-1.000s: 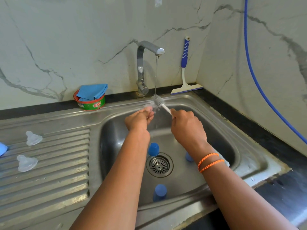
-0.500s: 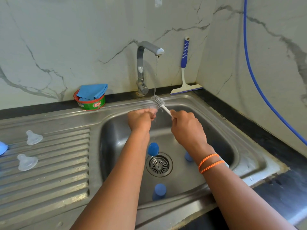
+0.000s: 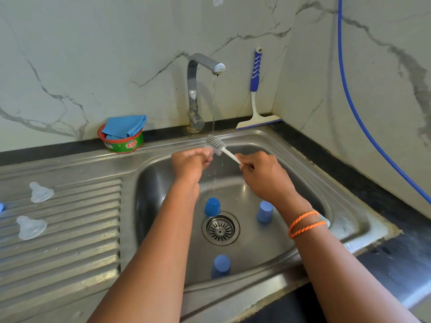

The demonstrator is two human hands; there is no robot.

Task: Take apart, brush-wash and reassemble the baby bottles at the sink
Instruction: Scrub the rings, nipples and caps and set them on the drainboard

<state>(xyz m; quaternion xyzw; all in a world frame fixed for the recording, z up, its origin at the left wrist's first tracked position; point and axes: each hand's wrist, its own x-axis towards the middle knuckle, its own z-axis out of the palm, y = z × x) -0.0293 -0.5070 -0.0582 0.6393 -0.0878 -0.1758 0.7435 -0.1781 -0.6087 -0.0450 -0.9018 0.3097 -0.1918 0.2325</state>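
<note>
Item in hand: one clear soft silicone bottle teat, pinched in the curled fingers of my left hand over the far part of the stainless steel sink basin, just under the thin stream from the chrome tap. The piece is blurred and mostly hidden by my fingers; I judge it a teat by the two like it on the drainboard.

Tool: small grey bristled brush on a white stick handle, handle clamped in my right hand, fingers closed round its near end, bristle head touching the teat.

Handling, as I judge it: the teat is light, floppy and slick when wet, so it should be held by its wide base flange, not the tip, and with little squeeze so it does not fold shut around the brush.

Also present:
- two clear silicone teats, far one and near one, on the ridged drainboard to the left;
- three blue plastic caps in the basin: one left of the drain, one to the right, one near;
- blue cloth in a green and red soap tub, far left of the tap;
- blue-handled white squeegee leaning in the far right corner.
</note>
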